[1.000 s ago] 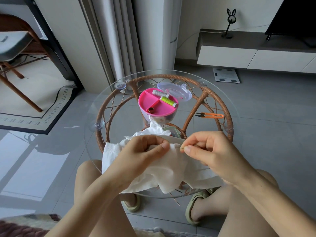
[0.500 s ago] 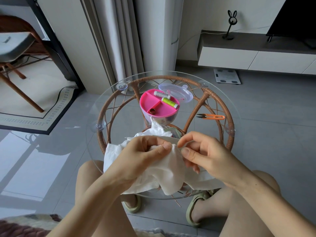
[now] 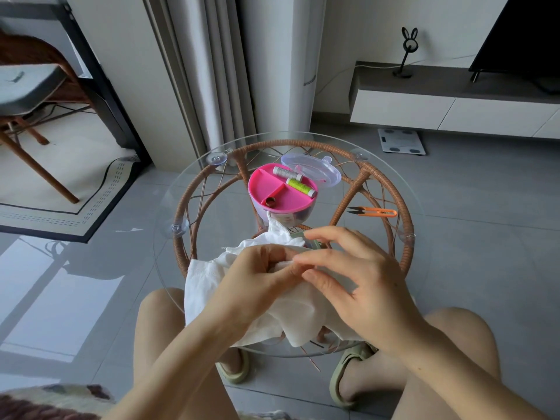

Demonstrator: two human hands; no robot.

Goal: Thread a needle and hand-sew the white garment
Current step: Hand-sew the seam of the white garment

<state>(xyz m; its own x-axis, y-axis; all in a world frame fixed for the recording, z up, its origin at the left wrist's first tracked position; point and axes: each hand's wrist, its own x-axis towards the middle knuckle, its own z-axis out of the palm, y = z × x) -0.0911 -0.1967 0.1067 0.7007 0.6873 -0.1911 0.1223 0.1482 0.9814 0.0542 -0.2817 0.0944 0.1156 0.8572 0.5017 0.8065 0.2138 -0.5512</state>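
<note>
The white garment [image 3: 209, 286] is bunched at the near edge of the round glass counter [image 3: 188, 189], with part of it draped over that edge. A fold of it is gripped by the left hand [image 3: 254, 280], whose fingers are curled round the cloth. The right hand [image 3: 360, 277] is held just beside it, fingers stretched nearly straight, the index fingertip touching the fold; nothing is seen gripped in it. Past the garment, near the middle, a pink sewing tray [image 3: 272, 183] is seen, with a grey spool [image 3: 286, 172] and a green spool [image 3: 300, 186] laid in its far compartment. A clear lid [image 3: 315, 166] is propped against its far side. Orange snips [image 3: 374, 212] are laid toward the right edge.
</note>
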